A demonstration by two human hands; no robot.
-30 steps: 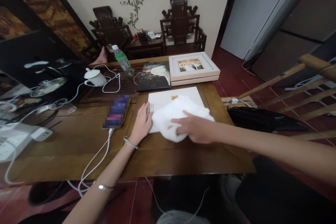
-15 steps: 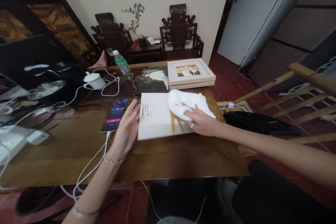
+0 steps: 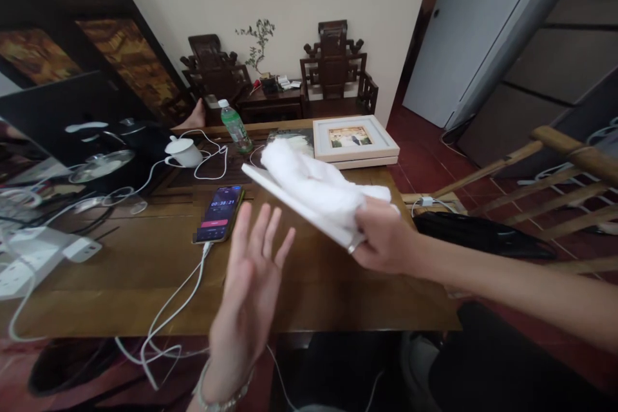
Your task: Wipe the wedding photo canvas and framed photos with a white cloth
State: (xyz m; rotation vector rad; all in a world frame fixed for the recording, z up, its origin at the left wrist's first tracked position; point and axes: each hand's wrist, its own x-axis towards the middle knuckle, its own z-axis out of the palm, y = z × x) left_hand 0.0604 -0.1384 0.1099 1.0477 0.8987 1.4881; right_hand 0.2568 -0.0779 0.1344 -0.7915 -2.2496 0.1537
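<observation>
My right hand [image 3: 389, 238] grips the near right corner of a thin white book-like panel [image 3: 294, 205], raised off the table and tilted. A fluffy white towel [image 3: 316, 177] lies bunched over the panel's upper face, its near end also under my fingers. The panel's printed face is hidden. My left hand [image 3: 253, 283] is held up in front of the panel, fingers spread and holding nothing. Just beyond its fingertips lies a phone [image 3: 219, 214] with a running timer, plugged into a white cable.
Behind the panel are stacked picture frames [image 3: 355, 141] and a partly covered dark picture [image 3: 290, 139]. A green bottle [image 3: 235, 129], a lidded white cup [image 3: 183, 152] and a power strip [image 3: 36, 264] with tangled cables occupy the left side. A bamboo chair [image 3: 555, 141] stands right.
My right hand has lifted the white panel off the table together with the towel and tilted it. My left hand has come away from the panel's left edge, toward me, with fingers spread.
</observation>
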